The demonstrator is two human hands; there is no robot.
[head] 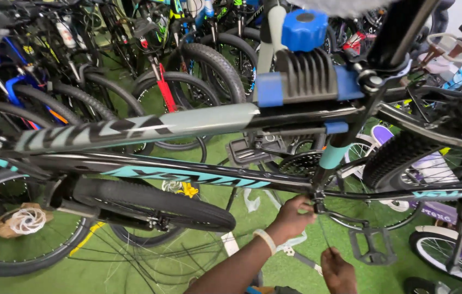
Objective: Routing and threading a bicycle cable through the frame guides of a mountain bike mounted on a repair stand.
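A black and teal bicycle frame (pixel 187 177) hangs level in a blue and grey repair-stand clamp (pixel 307 76). My left hand (pixel 292 216), with a pale band on its wrist, reaches up to the underside of the bottom bracket (pixel 318 204), its fingers pinched together there. A thin dark cable (pixel 324 234) runs down from that spot to my right hand (pixel 338 270), which is closed around its lower end. A black pedal (pixel 371 247) hangs just right of both hands.
A knobby tyre (pixel 154 204) and a wheel with a disc rotor (pixel 26 220) sit below the frame at the left. Many parked bicycles (pixel 187 71) fill the back. A purple child's bike (pixel 448 212) stands at the right. The floor is green turf (pixel 133 272).
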